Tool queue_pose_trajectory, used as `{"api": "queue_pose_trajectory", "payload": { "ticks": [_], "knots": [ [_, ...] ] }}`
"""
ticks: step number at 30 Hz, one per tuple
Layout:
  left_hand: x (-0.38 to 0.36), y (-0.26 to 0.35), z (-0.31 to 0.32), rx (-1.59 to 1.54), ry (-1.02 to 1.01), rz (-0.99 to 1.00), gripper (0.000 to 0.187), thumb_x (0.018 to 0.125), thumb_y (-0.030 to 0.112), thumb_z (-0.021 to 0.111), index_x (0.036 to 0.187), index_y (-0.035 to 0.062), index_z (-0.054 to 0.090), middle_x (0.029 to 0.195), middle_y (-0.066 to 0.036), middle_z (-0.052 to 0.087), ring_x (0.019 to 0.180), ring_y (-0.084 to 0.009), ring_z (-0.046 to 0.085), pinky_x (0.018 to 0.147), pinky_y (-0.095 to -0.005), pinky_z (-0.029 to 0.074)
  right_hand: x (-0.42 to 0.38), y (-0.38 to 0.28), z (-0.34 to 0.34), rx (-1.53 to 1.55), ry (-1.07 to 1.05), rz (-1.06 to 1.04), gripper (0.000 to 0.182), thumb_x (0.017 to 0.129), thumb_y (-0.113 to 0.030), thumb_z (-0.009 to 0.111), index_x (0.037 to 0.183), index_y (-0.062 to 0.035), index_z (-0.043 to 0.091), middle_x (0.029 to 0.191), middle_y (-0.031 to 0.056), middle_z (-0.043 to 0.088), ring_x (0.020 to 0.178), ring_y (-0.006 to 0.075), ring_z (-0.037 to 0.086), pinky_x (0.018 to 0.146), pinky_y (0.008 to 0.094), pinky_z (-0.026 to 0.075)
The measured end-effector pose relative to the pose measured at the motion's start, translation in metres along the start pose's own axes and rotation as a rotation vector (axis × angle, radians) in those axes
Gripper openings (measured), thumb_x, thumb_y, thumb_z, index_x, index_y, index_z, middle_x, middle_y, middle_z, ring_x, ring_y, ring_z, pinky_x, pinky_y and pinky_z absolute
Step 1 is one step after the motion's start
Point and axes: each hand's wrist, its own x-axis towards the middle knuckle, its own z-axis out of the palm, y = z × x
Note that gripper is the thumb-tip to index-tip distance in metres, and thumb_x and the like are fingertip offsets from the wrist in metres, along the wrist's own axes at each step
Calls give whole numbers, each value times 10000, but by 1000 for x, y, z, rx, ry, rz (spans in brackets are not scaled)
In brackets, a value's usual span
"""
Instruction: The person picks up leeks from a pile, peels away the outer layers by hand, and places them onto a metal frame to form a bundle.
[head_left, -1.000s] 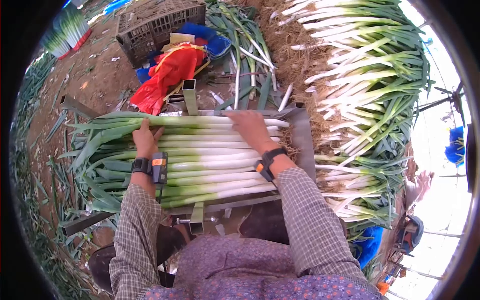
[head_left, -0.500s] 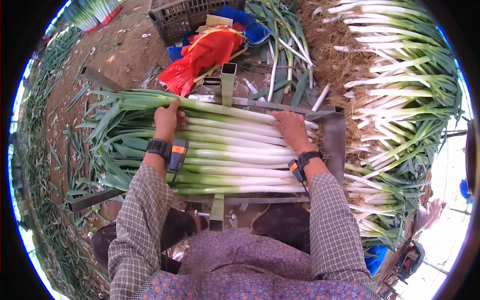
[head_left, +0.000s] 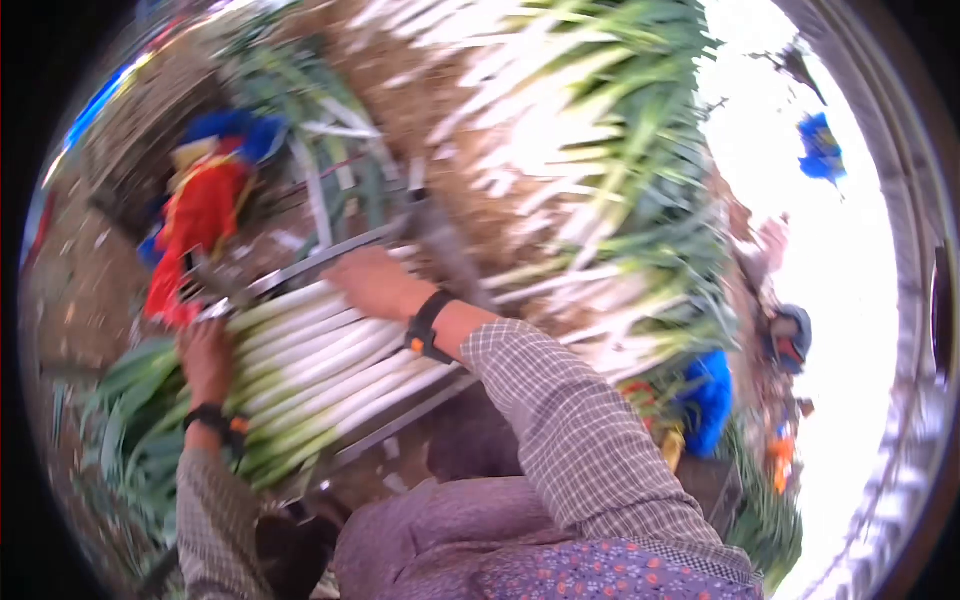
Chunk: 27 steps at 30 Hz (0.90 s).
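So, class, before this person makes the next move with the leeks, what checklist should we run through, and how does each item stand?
1. Leeks side by side in the metal frame: ok.
2. Leafy tops all towards the person's left: ok.
3. Left hand near the leafy side: ok.
4. Right hand by the white ends: ok.
5. Red plastic off the stalks: ok.
6. Root ends evenly lined up: cannot tell, blurred and partly hidden.
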Motion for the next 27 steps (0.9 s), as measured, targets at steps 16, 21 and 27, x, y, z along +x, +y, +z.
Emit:
{"api": "queue_pose_trajectory", "payload": {
  "ticks": [16,21,27],
  "knots": [
    [9,-2,-5,73,-183,-43,302,926,213,507,1191,81,566,1228,-118,572,1227,-339,457,1058,-464,299,-296,265,-15,207,525,1503,425,807,-185,663,1184,-4,585,1065,205,667,887,294,685,784,384,553],
    [6,-12,5,84,-149,7,317,922,217,514,1203,79,555,1224,-127,564,1209,-342,462,1040,-470,309,-261,233,-43,121,550,1755,447,742,-282,720,1077,6,651,1100,258,656,981,437,634,871,448,505],
    [6,-10,0,83,-190,-3,345,907,219,522,1224,87,544,1241,-119,553,1203,-340,466,1024,-470,322,-284,241,-89,438,581,1345,260,730,-199,721,885,9,703,778,140,699,727,211,678,674,346,523]
  ]
}}
